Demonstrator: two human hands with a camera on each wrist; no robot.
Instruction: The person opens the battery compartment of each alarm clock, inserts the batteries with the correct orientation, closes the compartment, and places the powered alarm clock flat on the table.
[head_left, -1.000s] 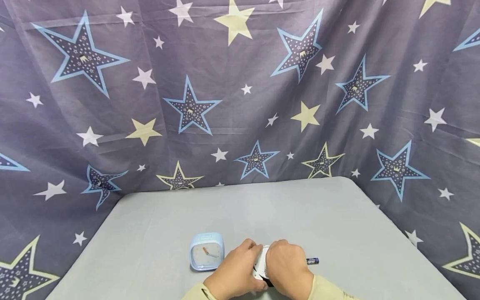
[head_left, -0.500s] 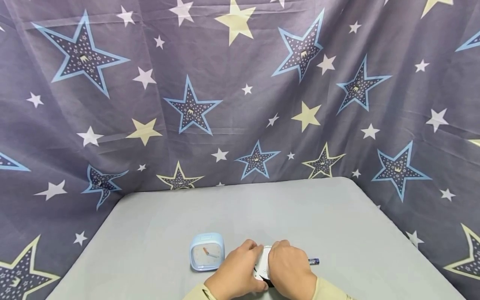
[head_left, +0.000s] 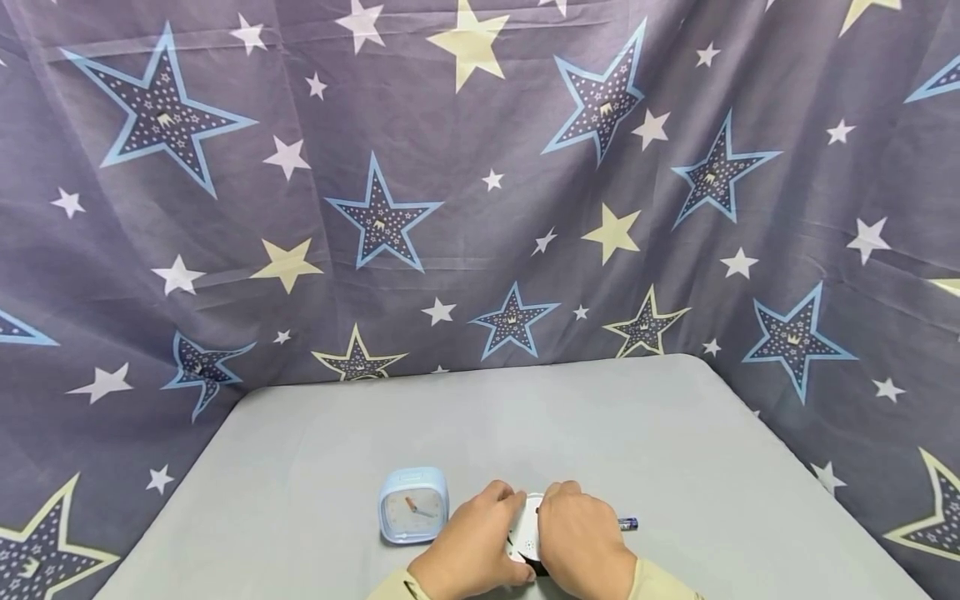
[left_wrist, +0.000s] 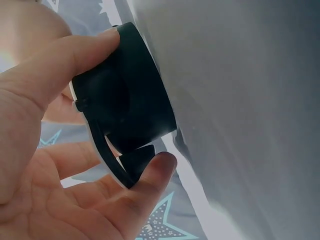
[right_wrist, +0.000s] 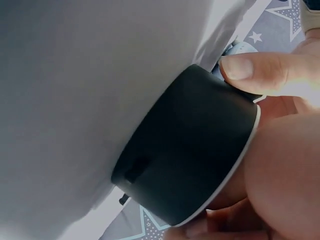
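A round case with black sides [left_wrist: 130, 90] and a white face [head_left: 528, 537] stands on the table, white side up. A ring of small holes shows in that face. My left hand [head_left: 472, 542] grips it by its sides; in the left wrist view the thumb [left_wrist: 95, 50] presses the black wall, with the fingers across from it. Over the right part of the white face my right hand [head_left: 583, 537] is curled, its fingers at the rim in the right wrist view. Whatever lies under that fist is hidden. Just right of it lies a battery [head_left: 628, 523], partly covered.
A light blue alarm clock [head_left: 414, 506] stands left of my left hand, its dial towards me. The grey tabletop [head_left: 480, 425] reaches back to a star-patterned curtain [head_left: 450, 208], which also hangs along both sides.
My right hand has shifted slightly to the right, baring a little more of the white face and covering more of the battery. The left hand keeps its grip.
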